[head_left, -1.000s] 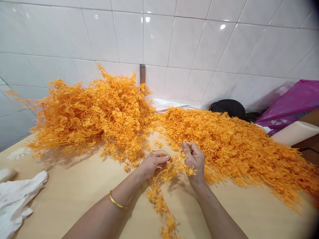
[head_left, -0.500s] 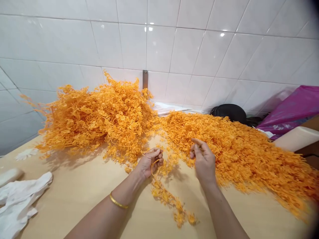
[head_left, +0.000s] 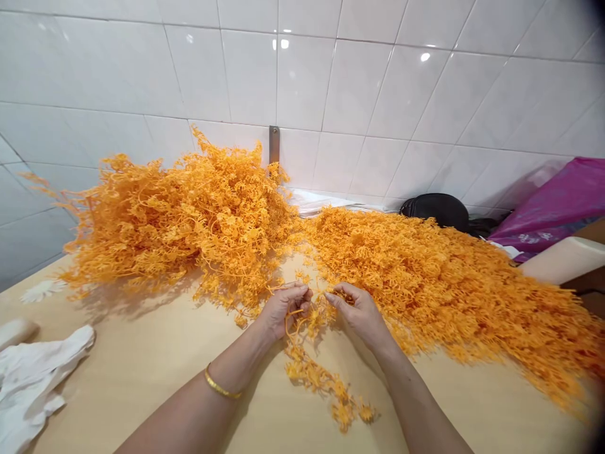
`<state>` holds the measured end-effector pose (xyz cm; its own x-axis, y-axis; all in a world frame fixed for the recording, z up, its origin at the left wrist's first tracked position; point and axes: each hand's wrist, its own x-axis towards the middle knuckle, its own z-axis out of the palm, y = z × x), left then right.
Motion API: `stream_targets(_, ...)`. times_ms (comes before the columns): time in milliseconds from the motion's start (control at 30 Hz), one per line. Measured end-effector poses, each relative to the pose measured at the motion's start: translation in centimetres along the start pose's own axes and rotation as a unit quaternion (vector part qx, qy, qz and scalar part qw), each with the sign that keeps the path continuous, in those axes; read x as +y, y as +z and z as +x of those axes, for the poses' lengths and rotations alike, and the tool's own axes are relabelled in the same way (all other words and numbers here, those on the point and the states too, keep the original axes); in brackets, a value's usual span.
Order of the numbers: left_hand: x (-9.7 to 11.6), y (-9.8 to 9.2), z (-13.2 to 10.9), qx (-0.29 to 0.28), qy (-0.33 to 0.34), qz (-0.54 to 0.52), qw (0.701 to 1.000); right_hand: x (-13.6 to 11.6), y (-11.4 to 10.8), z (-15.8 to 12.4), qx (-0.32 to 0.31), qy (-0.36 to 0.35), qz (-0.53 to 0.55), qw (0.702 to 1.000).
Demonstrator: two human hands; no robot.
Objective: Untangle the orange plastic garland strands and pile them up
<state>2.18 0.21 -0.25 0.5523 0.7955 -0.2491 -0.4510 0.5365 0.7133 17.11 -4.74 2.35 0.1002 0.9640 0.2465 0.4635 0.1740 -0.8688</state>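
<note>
My left hand (head_left: 286, 309) is closed round the thin stem of an orange artificial flower sprig (head_left: 314, 372), whose flowers trail down onto the table toward me. Just to its right, my right hand (head_left: 357, 312) has thumb and forefinger brought together in a pinch at the small orange flowers between the hands. What lies between those fingertips is too small to make out. Behind my left hand rises a tall, tangled heap of orange flower sprigs (head_left: 189, 221). A lower, longer pile of orange flowers (head_left: 454, 284) spreads behind and right of my right hand.
The pale wooden table (head_left: 155, 366) meets a tiled wall (head_left: 368, 88). A crumpled white cloth (head_left: 38, 378) and a white flower-like piece (head_left: 42, 290) lie at left. A black case (head_left: 435, 211), a purple bag (head_left: 553, 202) and a pale roll (head_left: 567, 260) stand at back right.
My right hand has moved left from the right pile to the flowers beside my left hand, its fingers coming together. My left hand still holds the sprig in about the same place.
</note>
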Motion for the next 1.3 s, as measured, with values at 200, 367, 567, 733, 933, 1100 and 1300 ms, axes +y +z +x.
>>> stream_targets(200, 0.1, 0.6, -0.2, 0.002, -0.031, 0.054, 0.998, 0.3, 0.2, -0.1, 0.069, -0.032, -0.079, 0.994)
stream_targets(367, -0.1, 1.0, -0.3, 0.021, -0.006, 0.081, 0.997, -0.3, 1.0, -0.8, 0.137, -0.136, -0.204, 0.96)
stream_targets(567, -0.2, 0.9, -0.2, 0.037, -0.003, 0.004, 0.999, -1.1, 2.4, -1.7, -0.025, -0.211, -0.292, 0.932)
stream_targets(733, -0.3, 0.4, 0.2, 0.017, 0.008, -0.045, 0.999, -1.5, 3.1, -2.0, -0.093, -0.214, -0.275, 0.933)
stream_targets(933, -0.5, 0.0, 0.3, -0.002, 0.003, -0.097, 0.995, -1.9, 2.5, -2.0, -0.12, -0.215, -0.247, 0.937)
stream_targets(1100, -0.2, -0.1, 0.3, -0.003, -0.002, -0.132, 0.991, -2.0, 1.6, -1.8, -0.108, -0.167, -0.099, 0.975)
stream_targets(1300, -0.1, -0.2, 0.2, -0.039, 0.005, -0.072, 0.997, -0.5, 1.0, -0.5, 0.014, -0.019, 0.113, 0.993)
